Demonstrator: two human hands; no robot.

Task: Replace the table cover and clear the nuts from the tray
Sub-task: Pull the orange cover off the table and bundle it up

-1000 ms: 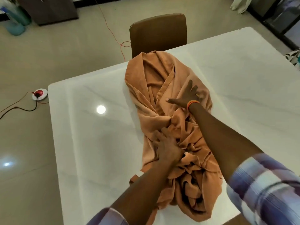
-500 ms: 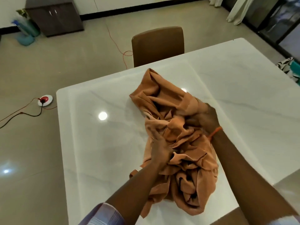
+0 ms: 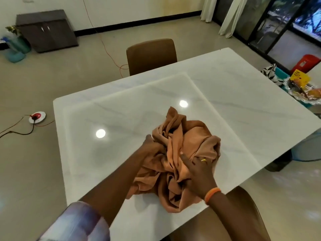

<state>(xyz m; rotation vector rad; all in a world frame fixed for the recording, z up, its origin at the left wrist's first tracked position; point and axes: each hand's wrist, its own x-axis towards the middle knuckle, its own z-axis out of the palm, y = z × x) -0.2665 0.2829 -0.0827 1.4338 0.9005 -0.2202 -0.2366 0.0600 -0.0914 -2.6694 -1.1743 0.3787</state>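
Note:
An orange-brown table cover [image 3: 184, 136] lies bunched into a crumpled heap on the white marble table [image 3: 121, 119], near its front edge. My left hand [image 3: 151, 148] is pushed into the heap's left side, fingers buried in the folds. My right hand [image 3: 198, 169], with a ring and an orange wristband, grips the cloth from the right front. A silver tray [image 3: 302, 94] with yellow and orange packets sits at the far right, beyond the table's edge. Nuts cannot be made out in it.
A brown chair [image 3: 151, 54] stands at the table's far side and another chair back [image 3: 243, 214] is just under my right arm. On the floor lie a red and white socket [image 3: 37, 116] with cables, a dark cabinet [image 3: 45, 30] and a red container [image 3: 307, 62].
The cover was spread long down the table; both hands have gathered it toward me into a compact bundle. My right hand moved from the far end to the near right side.

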